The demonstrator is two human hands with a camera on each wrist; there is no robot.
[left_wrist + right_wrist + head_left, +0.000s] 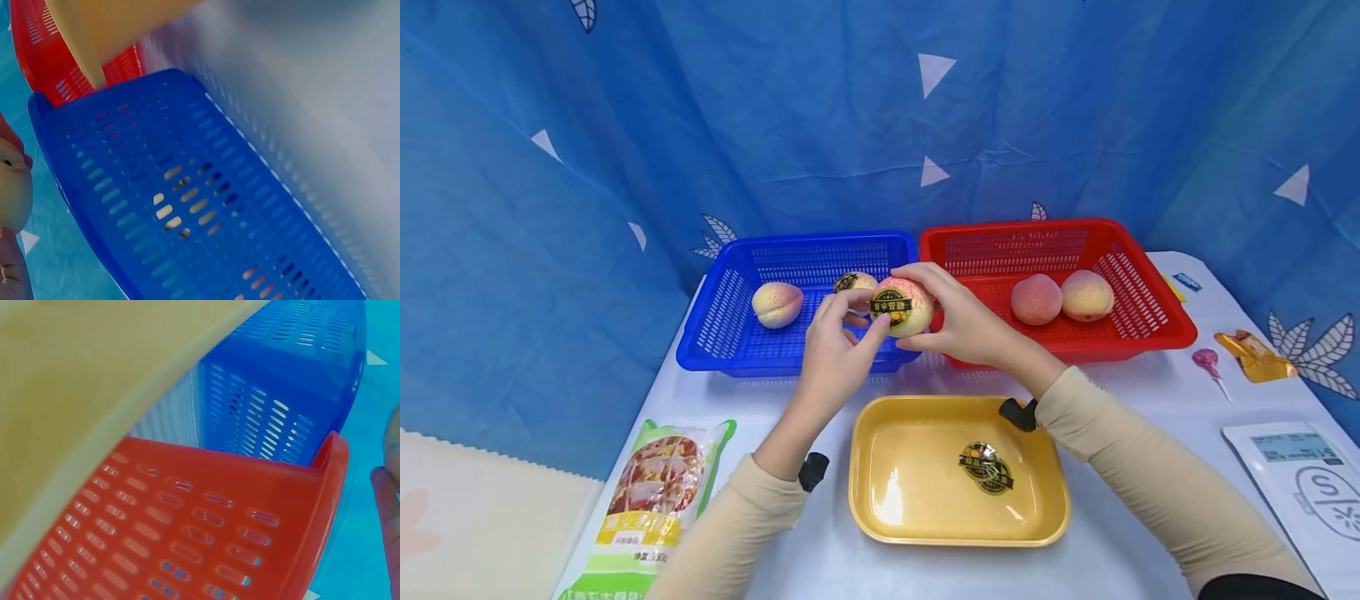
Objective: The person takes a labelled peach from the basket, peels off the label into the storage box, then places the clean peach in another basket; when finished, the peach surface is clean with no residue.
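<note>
A pale peach with a pink blush [913, 302] carries a black and gold round sticker [891, 310]. My left hand [841, 337] pinches its left side, the thumb lying on the sticker. On the other side my right hand [964, 315] grips the same peach, fingers over the top and thumb below. Both hands hover above the near rims of the two baskets. In the blue basket [722, 364] lies a peach [777, 305], and a stickered peach [854, 282] sits partly behind my left fingers. The red basket [1157, 336] holds a reddish peach [1036, 300] and a paler peach [1087, 296].
A gold tray [917, 500] with loose-looking round stickers [987, 468] lies in front of the baskets. At left is a food bag [655, 500]. Toward the right are a lollipop [1207, 362], a gold wrapper [1255, 356] and a white scale-like device [1300, 483].
</note>
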